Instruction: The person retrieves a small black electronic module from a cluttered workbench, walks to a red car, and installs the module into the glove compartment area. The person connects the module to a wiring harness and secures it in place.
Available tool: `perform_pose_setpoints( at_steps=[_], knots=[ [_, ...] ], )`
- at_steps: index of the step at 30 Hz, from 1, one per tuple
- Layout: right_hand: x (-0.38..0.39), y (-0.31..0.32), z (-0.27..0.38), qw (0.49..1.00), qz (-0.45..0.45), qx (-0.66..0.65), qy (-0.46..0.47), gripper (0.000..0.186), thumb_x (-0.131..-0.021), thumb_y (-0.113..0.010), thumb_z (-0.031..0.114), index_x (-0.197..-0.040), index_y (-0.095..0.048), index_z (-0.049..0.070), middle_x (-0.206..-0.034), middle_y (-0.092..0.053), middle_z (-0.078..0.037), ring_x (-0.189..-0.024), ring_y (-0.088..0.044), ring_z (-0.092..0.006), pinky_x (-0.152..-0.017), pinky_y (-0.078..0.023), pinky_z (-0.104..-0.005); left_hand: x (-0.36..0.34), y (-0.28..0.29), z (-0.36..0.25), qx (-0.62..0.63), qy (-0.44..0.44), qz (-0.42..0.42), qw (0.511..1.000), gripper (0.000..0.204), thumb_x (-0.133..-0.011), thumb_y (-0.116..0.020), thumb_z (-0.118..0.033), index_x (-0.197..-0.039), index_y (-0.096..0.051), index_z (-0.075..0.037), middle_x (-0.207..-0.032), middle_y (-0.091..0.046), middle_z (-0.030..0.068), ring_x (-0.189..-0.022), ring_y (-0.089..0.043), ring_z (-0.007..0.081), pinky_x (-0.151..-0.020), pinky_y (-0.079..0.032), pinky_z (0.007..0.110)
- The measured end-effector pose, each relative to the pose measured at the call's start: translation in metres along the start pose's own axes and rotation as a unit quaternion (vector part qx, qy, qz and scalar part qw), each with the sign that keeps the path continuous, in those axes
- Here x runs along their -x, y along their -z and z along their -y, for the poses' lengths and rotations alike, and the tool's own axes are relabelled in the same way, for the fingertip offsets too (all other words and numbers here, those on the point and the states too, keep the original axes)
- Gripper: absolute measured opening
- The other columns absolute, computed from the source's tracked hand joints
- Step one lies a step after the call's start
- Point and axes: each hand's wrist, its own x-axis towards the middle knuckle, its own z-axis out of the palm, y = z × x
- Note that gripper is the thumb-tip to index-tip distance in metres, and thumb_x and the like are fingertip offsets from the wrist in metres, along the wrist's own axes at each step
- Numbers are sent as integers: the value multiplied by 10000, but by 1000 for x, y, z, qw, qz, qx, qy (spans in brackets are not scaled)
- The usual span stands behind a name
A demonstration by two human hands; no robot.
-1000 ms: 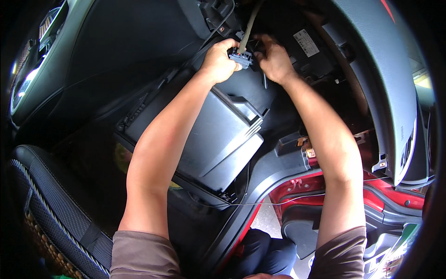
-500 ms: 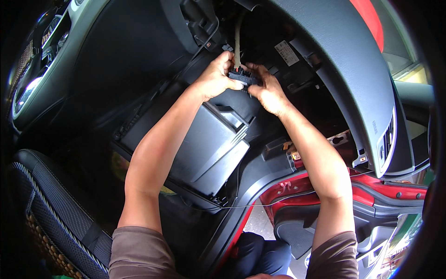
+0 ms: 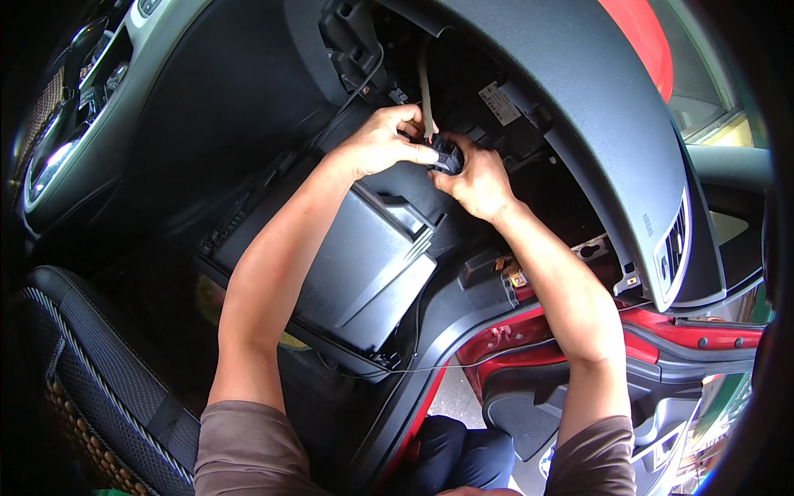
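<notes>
Below the open dashboard cavity, both my hands grip a small black plastic connector (image 3: 447,158). A tan taped wiring harness (image 3: 425,87) runs down into it from the cavity, with a bit of red wire at its end. My left hand (image 3: 387,142) pinches the connector's left side, its thumb across the front. My right hand (image 3: 477,175) closes round the right side, fingers behind and thumb below. The fingers hide much of the connector. Under my hands lies a removed black glove box (image 3: 351,256), tilted in the footwell.
The dashboard (image 3: 595,107) curves over the right, with an air vent (image 3: 676,248) at its end. A red door sill (image 3: 504,335) and open door lie lower right. A thin black cable (image 3: 463,364) crosses the sill. A seat (image 3: 107,372) stands lower left, the centre console (image 3: 74,140) upper left.
The connector has been turned in my hands and lowered slightly. My right hand has moved a little down and wraps further around it. The view has shifted slightly.
</notes>
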Motion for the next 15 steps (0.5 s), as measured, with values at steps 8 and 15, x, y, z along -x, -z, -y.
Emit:
perform_pose_setpoints(
  at_steps=[8, 15],
  knots=[
    [-6, 5, 12, 998, 12, 57, 1, 672, -796, -884, 305, -1382, -699, 34, -1101, -794, -250, -1026, -797, -370, -933, -626, -429, -1, 1, 0, -4, -15, -35, 999, 231, -923, -871, -73, -1100, -724, -57, -907, -685, -22, -846, -654, 73, -815, -552, 252],
    [-2, -7, 0, 984, 37, -172, 2, 553, -783, -920, 326, -1184, -760, -20, -919, -798, -159, -874, -792, -267, -860, -615, -370, 1, 2, -2, 42, 0, -17, 999, 173, -978, -841, -142, -1092, -743, -57, -952, -731, -29, -839, -653, 63, -761, -513, 240]
  ],
)
